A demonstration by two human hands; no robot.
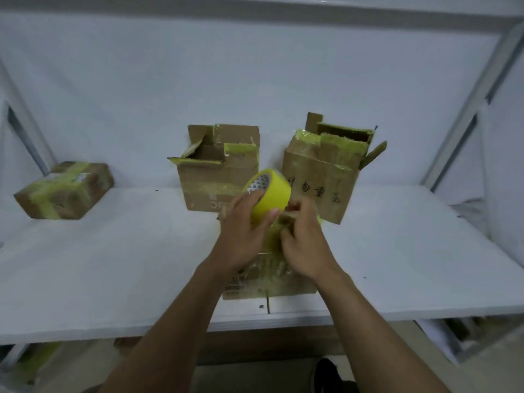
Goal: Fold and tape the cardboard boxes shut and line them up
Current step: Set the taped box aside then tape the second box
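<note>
White table [113, 279] setup, with the nearest box [272, 282] sitting right under both hands by the front edge. Left hand [243, 236] is wrapped round the yellow tape roll [272, 194]. Right hand [306, 248] seems to be pinching the loose end [290, 209], bit blurry though. I'd pull a decent length, keep it taut and centre it on the seam before pressing down. Behind sit the middle box [218, 177] and right-hand box [326, 182], flaps up, and a taped box [62, 191] is far left.

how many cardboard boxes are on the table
4: taped box far left; centre open box at the back; lettered open box back right; front box nearest, partly covered. Blurred shapes below the table may be more.
</note>
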